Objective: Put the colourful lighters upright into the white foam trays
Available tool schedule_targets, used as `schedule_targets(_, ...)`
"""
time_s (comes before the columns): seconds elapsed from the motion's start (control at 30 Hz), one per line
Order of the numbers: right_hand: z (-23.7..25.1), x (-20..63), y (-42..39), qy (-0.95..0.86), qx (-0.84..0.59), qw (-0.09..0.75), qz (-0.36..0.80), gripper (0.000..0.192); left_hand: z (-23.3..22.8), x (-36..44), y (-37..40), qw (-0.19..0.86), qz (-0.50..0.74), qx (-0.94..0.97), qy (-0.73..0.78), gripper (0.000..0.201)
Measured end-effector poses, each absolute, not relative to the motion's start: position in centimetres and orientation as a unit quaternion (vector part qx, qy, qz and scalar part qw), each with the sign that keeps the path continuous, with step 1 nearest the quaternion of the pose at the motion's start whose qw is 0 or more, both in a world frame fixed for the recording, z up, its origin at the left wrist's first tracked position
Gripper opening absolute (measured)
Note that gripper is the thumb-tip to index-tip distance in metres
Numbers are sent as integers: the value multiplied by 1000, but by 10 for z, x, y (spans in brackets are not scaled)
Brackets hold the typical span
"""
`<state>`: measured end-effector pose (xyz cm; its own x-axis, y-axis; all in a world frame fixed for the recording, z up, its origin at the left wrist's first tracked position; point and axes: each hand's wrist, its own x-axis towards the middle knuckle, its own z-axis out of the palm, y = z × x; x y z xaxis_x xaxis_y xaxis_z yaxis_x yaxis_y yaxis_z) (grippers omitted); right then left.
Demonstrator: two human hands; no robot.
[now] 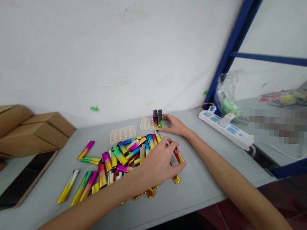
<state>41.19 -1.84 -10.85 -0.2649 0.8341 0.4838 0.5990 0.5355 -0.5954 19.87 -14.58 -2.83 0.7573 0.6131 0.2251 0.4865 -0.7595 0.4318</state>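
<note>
Over the right side of a pile of shiny, colour-faded lighters (119,154), my left hand (161,160) is curved, palm down. A red-and-gold lighter (178,154) lies between its thumb and index finger, seemingly gripped at its ends. My right hand (175,124) curls at the right side of a small group of upright, black-topped lighters (155,119). Its finger and thumb touch the nearest green one, and the exact contact is partly hidden. The upright lighters stand at the right end of a pale tray with round pockets (145,124). A second such tray (123,134) is beside it, with no lighters in it.
Cardboard boxes (39,131) and a dark flat panel like a phone or tablet (23,180) are at the left. Several loose lighters (81,186) lie left of the pile. At right, a white power strip (222,127) runs along the table beside a blue metal frame (224,60).
</note>
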Motion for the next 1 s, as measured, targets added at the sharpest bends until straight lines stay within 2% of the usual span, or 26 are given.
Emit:
schedule_targets(0.23, -111, 412, -18, -775, -471, 395, 144, 80, -25, 154, -99, 429, 317, 795, 290, 44)
schedule_targets(0.33, -109, 410, -21, -771, -475, 396, 154, 79, -30, 136, -86, 436, 362, 760, 316, 31)
schedule_targets(0.43, -106, 410, -24, -771, -478, 390, 157, 78, -35, 125, -80, 440, 404, 729, 334, 28)
schedule_targets(0.47, -106, 410, -24, -772, -478, 387, 158, 78, -36, 123, -80, 453, 417, 712, 338, 32)
schedule_targets(0.57, -104, 411, -26, -775, -479, 379, 161, 76, -38, 119, -82, 509, 445, 649, 348, 74)
schedule_targets(0.6, -104, 412, -26, -775, -481, 378, 160, 76, -38, 118, -83, 523, 447, 634, 354, 81)
schedule_targets(0.63, -104, 412, -27, -774, -483, 377, 160, 76, -38, 117, -84, 533, 443, 625, 360, 79)
schedule_targets(0.77, -103, 412, -28, -770, -496, 371, 154, 75, -39, 113, -88, 543, 423, 630, 360, 45)
schedule_targets(1.0, -102, 411, -29, -773, -495, 365, 158, 73, -33, 111, -92, 600, 421, 610, 301, 44)
